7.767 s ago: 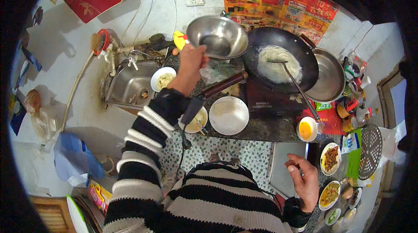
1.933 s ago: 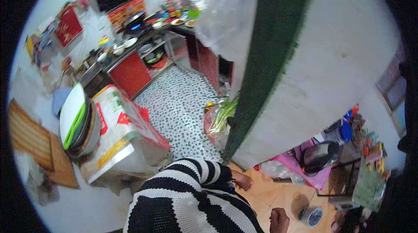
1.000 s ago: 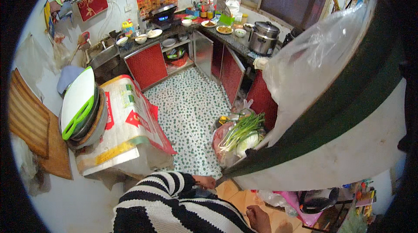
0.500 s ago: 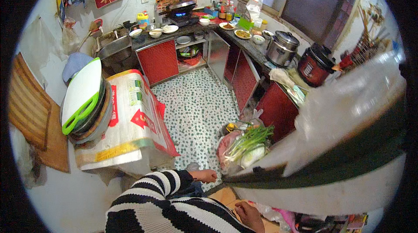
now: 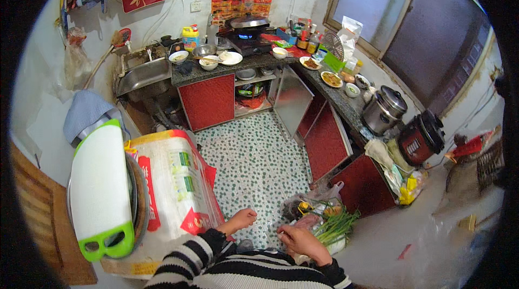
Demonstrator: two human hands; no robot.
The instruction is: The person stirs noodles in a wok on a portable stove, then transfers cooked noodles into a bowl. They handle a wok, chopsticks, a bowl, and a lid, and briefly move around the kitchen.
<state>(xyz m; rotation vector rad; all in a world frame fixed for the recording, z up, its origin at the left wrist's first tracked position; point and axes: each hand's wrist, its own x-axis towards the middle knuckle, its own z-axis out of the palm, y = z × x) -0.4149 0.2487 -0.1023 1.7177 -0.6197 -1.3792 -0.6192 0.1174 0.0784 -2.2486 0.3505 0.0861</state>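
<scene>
My left hand point(image 5: 239, 221) is in front of me beside the sack-covered stand point(image 5: 175, 151), its fingers curled loosely and nothing visible in them. My right hand point(image 5: 304, 242), also curled and with no object showing, passes in front of the vegetables on the floor. Those are a bunch of green onions point(image 5: 338, 225) and other produce in a clear plastic bag point(image 5: 292, 206). Neither hand seems to touch anything. A white cutting board with a green handle point(image 5: 102, 181) leans over round basins or lids on the stand.
Ahead, a cabinet door point(image 5: 292, 100) hangs open over the speckled floor point(image 5: 243, 151). Along the counter are a lit stove with a pan point(image 5: 247, 22), dishes of food point(image 5: 331, 79), a steel pot point(image 5: 384, 111) and a rice cooker point(image 5: 420, 138). At left is a sink point(image 5: 145, 75).
I have moved forward into the kitchen, and the counters look closer. My right hand has swung forward near the vegetables. The large plastic-draped edge at the right has left the view.
</scene>
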